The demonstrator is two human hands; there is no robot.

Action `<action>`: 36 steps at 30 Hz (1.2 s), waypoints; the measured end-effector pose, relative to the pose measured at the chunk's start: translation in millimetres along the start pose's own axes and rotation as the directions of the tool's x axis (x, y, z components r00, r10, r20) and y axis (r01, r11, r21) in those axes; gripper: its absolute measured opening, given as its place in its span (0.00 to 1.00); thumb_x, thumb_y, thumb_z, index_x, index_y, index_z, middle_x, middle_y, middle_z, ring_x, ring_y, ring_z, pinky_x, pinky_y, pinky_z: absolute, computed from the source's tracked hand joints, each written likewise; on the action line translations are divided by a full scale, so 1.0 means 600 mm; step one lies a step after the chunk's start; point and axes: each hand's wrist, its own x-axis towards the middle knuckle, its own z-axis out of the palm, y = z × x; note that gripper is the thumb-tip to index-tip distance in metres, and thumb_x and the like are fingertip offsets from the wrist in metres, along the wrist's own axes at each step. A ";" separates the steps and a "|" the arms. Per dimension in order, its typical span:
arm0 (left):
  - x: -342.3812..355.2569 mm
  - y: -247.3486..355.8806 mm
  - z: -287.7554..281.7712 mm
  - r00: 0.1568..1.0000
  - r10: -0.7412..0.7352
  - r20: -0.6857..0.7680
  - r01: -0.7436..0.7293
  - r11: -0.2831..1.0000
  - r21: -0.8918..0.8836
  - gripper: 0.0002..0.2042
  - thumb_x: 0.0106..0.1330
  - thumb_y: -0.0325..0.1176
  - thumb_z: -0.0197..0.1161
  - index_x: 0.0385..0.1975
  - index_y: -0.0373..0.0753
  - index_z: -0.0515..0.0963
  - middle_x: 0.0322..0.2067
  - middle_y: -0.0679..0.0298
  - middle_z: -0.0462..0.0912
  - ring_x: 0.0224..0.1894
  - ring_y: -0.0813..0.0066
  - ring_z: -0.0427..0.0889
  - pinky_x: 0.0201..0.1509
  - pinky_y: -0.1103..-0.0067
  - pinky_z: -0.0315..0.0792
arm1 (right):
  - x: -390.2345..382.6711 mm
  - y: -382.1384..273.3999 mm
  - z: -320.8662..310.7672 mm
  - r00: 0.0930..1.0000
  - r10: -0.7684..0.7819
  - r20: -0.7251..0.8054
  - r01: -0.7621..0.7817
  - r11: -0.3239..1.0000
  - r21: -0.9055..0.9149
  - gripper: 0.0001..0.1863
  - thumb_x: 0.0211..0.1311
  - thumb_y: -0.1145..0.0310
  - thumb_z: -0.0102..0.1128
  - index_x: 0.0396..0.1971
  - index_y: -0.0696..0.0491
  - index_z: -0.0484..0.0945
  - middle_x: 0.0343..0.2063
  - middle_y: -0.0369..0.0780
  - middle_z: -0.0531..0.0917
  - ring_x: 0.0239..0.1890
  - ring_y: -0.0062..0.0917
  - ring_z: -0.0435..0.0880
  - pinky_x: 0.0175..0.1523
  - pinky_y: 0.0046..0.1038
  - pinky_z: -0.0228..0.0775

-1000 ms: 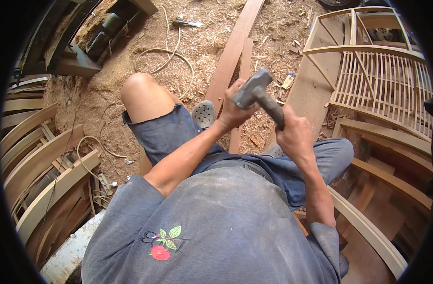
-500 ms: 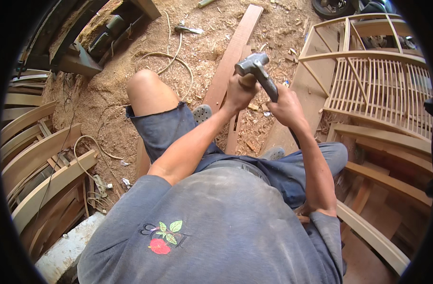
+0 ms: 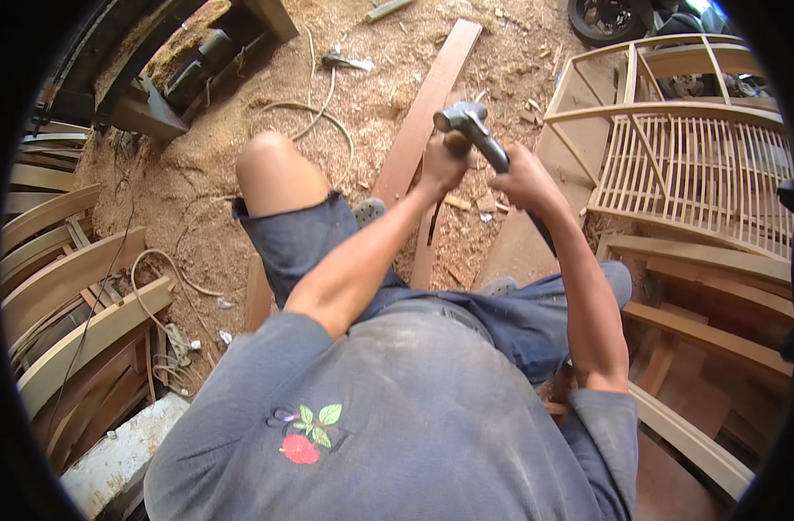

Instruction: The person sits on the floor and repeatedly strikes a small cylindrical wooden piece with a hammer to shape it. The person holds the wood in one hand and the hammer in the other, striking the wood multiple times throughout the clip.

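Note:
My right hand [image 3: 529, 181] is closed around the dark handle of a hammer [image 3: 463, 116]. Its grey metal head is over the round wooden butt of a chisel [image 3: 456, 141]; whether they touch, I cannot tell. My left hand [image 3: 446, 167] wraps the chisel, which stands roughly upright, its lower end mostly hidden by the hand. Beneath my hands lies a narrow wooden piece with a dark slot [image 3: 425, 233], running toward me between my legs. A longer reddish-brown plank [image 3: 438, 85] lies beside it, stretching away from me.
Sawdust and wood chips [image 3: 388, 95] cover the ground, with a cord [image 3: 345, 130] looping across. A slatted wooden frame [image 3: 675, 165] stands at the right, above a wide board [image 3: 519, 247]. Curved wooden parts [image 3: 84, 269] are stacked at the left. A wheel [image 3: 607, 17] shows at the far right.
Both hands have shifted slightly to the right, and my left forearm has swung right too. The hammer head stays close above the chisel's butt. Both grips are unchanged.

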 end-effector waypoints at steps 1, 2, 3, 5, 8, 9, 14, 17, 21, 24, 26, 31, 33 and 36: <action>-0.013 0.010 -0.008 0.999 -0.018 0.028 0.016 0.998 0.062 0.06 0.59 0.31 0.72 0.30 0.36 0.84 0.23 0.61 0.85 0.28 0.74 0.85 0.36 0.72 0.79 | -0.009 0.006 -0.015 0.998 -0.058 0.037 0.057 0.998 0.029 0.12 0.58 0.73 0.68 0.40 0.58 0.77 0.27 0.45 0.82 0.31 0.28 0.86 0.37 0.34 0.82; -0.018 0.019 -0.010 0.998 -0.062 0.026 0.061 0.998 0.036 0.06 0.59 0.31 0.72 0.29 0.36 0.84 0.23 0.62 0.85 0.27 0.74 0.85 0.35 0.72 0.80 | -0.025 0.006 -0.029 0.988 -0.154 -0.004 0.154 0.985 0.072 0.13 0.58 0.73 0.69 0.41 0.58 0.77 0.27 0.42 0.81 0.29 0.24 0.84 0.35 0.32 0.80; -0.020 0.024 -0.013 0.994 -0.102 0.044 0.101 0.995 0.024 0.06 0.59 0.31 0.72 0.27 0.36 0.84 0.23 0.62 0.86 0.27 0.74 0.85 0.35 0.73 0.81 | -0.039 0.002 -0.058 0.975 -0.223 -0.013 0.222 0.957 0.189 0.13 0.60 0.72 0.70 0.42 0.57 0.77 0.27 0.37 0.79 0.24 0.20 0.77 0.32 0.27 0.77; -0.009 0.022 -0.009 0.951 -0.300 0.070 0.299 0.954 0.028 0.03 0.59 0.30 0.71 0.30 0.39 0.86 0.25 0.65 0.88 0.26 0.77 0.85 0.32 0.78 0.85 | -0.063 -0.031 -0.122 0.873 -0.406 -0.272 0.469 0.851 0.236 0.12 0.64 0.71 0.71 0.43 0.58 0.78 0.24 0.34 0.77 0.20 0.15 0.74 0.24 0.21 0.70; 0.023 -0.007 0.007 0.948 -0.313 0.054 0.315 0.948 -0.031 0.06 0.60 0.28 0.73 0.36 0.38 0.86 0.28 0.65 0.89 0.27 0.78 0.85 0.31 0.80 0.84 | -0.052 -0.110 -0.235 0.633 -0.447 -0.632 0.683 0.707 0.184 0.11 0.64 0.66 0.73 0.37 0.55 0.79 0.15 0.31 0.75 0.13 0.14 0.71 0.19 0.23 0.62; 0.028 -0.019 0.013 0.925 -0.372 0.079 0.374 0.927 -0.004 0.07 0.60 0.28 0.74 0.37 0.38 0.86 0.28 0.65 0.89 0.27 0.79 0.85 0.31 0.80 0.84 | -0.045 -0.138 -0.263 0.565 -0.442 -0.697 0.734 0.655 0.179 0.10 0.65 0.65 0.70 0.34 0.55 0.79 0.15 0.33 0.76 0.14 0.17 0.73 0.20 0.26 0.63; 0.026 -0.055 0.022 0.915 -0.392 0.095 0.397 0.917 -0.033 0.07 0.60 0.28 0.75 0.36 0.37 0.86 0.28 0.66 0.88 0.27 0.80 0.85 0.29 0.80 0.81 | 0.018 -0.117 -0.136 0.686 -0.076 -0.724 0.247 0.960 0.133 0.08 0.64 0.70 0.63 0.31 0.60 0.80 0.24 0.42 0.84 0.28 0.31 0.86 0.34 0.37 0.78; 0.019 -0.056 0.015 0.909 -0.404 0.098 0.400 0.915 0.056 0.05 0.57 0.29 0.71 0.33 0.40 0.85 0.25 0.66 0.86 0.29 0.80 0.85 0.29 0.77 0.78 | 0.020 -0.035 0.005 0.999 0.046 0.011 -0.044 0.985 -0.167 0.13 0.58 0.75 0.60 0.44 0.62 0.81 0.38 0.57 0.87 0.41 0.42 0.90 0.47 0.42 0.82; 0.010 -0.071 0.017 0.905 -0.400 0.142 0.419 0.895 -0.154 0.11 0.55 0.30 0.75 0.36 0.35 0.85 0.31 0.64 0.90 0.34 0.77 0.87 0.40 0.75 0.81 | 0.024 0.028 -0.029 0.987 -0.148 -0.058 0.149 0.989 0.021 0.13 0.57 0.69 0.71 0.38 0.59 0.79 0.27 0.42 0.84 0.24 0.30 0.83 0.33 0.36 0.81; 0.009 -0.106 0.027 0.896 -0.419 0.144 0.439 0.885 -0.157 0.09 0.54 0.31 0.78 0.32 0.36 0.87 0.30 0.65 0.90 0.31 0.79 0.86 0.39 0.77 0.82 | 0.044 0.005 -0.096 0.957 -0.180 -0.226 0.230 0.950 0.214 0.12 0.60 0.70 0.70 0.38 0.59 0.78 0.25 0.39 0.83 0.20 0.24 0.81 0.25 0.30 0.79; 0.019 -0.126 0.034 0.869 -0.476 0.135 0.490 0.867 -0.096 0.10 0.53 0.31 0.78 0.32 0.36 0.87 0.29 0.66 0.90 0.31 0.80 0.86 0.39 0.77 0.83 | 0.065 -0.020 -0.094 0.869 -0.188 -0.458 0.314 0.925 0.216 0.12 0.63 0.70 0.67 0.41 0.60 0.79 0.27 0.43 0.85 0.25 0.26 0.86 0.27 0.32 0.81; 0.011 -0.063 0.017 0.839 -0.527 0.138 0.540 0.837 -0.086 0.08 0.57 0.32 0.75 0.33 0.36 0.87 0.28 0.63 0.90 0.29 0.74 0.87 0.36 0.74 0.81 | 0.049 0.007 0.048 0.948 -0.231 -0.220 0.116 0.892 -0.437 0.14 0.62 0.71 0.65 0.44 0.63 0.78 0.27 0.45 0.85 0.29 0.30 0.88 0.32 0.35 0.82; -0.018 0.010 0.001 0.975 -0.221 0.015 0.221 0.975 -0.010 0.07 0.58 0.29 0.72 0.31 0.33 0.83 0.26 0.58 0.87 0.30 0.70 0.87 0.36 0.72 0.80 | 0.025 0.054 0.054 0.995 -0.090 0.033 0.082 0.976 0.203 0.12 0.61 0.73 0.65 0.42 0.61 0.75 0.24 0.42 0.82 0.23 0.27 0.84 0.26 0.32 0.78; -0.095 0.109 -0.039 0.987 -0.160 0.024 0.161 0.984 -0.071 0.10 0.58 0.30 0.75 0.30 0.33 0.80 0.27 0.58 0.85 0.31 0.71 0.86 0.37 0.74 0.79 | -0.048 0.110 0.080 0.997 -0.059 0.049 0.022 0.830 0.557 0.10 0.60 0.74 0.66 0.36 0.57 0.72 0.19 0.35 0.77 0.15 0.20 0.76 0.18 0.27 0.70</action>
